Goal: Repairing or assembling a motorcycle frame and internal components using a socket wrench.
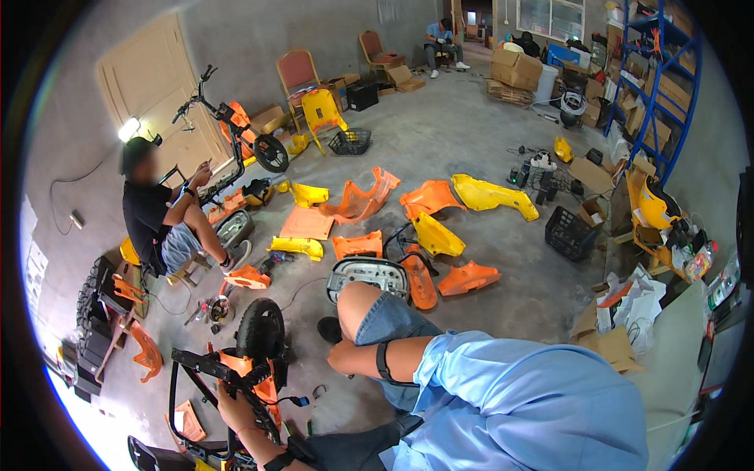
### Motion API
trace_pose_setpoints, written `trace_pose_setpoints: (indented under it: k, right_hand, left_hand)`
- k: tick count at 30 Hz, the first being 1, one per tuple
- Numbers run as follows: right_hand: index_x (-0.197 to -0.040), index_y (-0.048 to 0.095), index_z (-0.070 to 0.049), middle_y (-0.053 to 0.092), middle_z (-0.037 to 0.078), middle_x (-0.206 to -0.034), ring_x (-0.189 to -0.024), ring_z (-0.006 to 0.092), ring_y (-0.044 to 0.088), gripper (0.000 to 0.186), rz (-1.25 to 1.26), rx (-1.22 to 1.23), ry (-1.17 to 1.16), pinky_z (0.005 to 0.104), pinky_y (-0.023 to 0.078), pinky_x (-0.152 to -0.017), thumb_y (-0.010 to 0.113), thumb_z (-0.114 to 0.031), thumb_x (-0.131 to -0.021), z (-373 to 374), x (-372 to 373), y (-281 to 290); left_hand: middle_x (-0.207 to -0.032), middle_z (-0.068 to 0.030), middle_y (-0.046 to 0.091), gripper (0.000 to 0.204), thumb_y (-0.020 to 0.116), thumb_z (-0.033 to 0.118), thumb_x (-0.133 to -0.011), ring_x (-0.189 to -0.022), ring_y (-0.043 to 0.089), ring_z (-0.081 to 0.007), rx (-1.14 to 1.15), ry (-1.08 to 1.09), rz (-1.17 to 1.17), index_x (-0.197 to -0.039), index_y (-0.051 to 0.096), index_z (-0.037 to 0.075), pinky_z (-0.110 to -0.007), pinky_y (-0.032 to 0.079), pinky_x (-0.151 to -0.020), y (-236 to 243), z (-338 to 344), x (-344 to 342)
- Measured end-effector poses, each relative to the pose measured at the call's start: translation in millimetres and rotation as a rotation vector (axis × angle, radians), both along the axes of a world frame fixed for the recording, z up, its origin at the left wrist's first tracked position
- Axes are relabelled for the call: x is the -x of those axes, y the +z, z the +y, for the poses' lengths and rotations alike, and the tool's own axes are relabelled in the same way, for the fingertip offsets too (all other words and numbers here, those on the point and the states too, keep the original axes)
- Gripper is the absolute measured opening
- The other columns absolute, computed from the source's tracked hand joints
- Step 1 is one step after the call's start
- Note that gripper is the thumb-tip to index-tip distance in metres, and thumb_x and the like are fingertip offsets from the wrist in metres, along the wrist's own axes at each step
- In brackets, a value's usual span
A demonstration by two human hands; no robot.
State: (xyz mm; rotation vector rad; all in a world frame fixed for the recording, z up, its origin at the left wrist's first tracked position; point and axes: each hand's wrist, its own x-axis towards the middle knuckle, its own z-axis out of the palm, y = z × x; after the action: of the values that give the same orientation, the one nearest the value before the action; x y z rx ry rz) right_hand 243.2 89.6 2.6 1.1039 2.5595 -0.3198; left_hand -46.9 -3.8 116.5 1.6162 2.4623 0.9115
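Down low, the left hand [239, 408] lies against the dark bike frame [208, 365] at the near left corner of the floor [510, 290]; whether its fingers close around a tube, I cannot tell. An orange panel [269, 388] sits on that frame just beside the hand, and the black tyre [261, 330] points away from the person. The right hand [342, 359] is near the bent knee [363, 302], apart from the frame, its grip too unclear to tell. Beyond the knee, a grey-white shell [367, 271] lies among orange and yellow panels [436, 234] around the middle of the floor. Toward the floor's left edge, a co-worker [145, 216] in a black top sits near another bike [239, 125]; blue shelving [656, 102] stands along the right edge.
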Motion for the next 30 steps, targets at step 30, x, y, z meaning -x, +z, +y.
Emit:
trace_pose_setpoints:
  k: [30]
  right_hand:
    - [-0.115,0.079,-0.013,0.076,0.007,-0.118,-0.108,0.0268,0.073,0.036,-0.242,0.077,0.125,0.0434,0.06,-0.079,0.08,-0.012,-0.079,-5.4,13.7,-14.7]
  left_hand:
    - [-0.1,-0.0196,0.074,0.037,0.066,-0.013,-0.073,-0.093,0.073,-0.035,-0.106,-0.112,-0.135,-0.109,0.062,-0.004,-0.039,0.055,-0.084,-6.9,5.1,11.5]
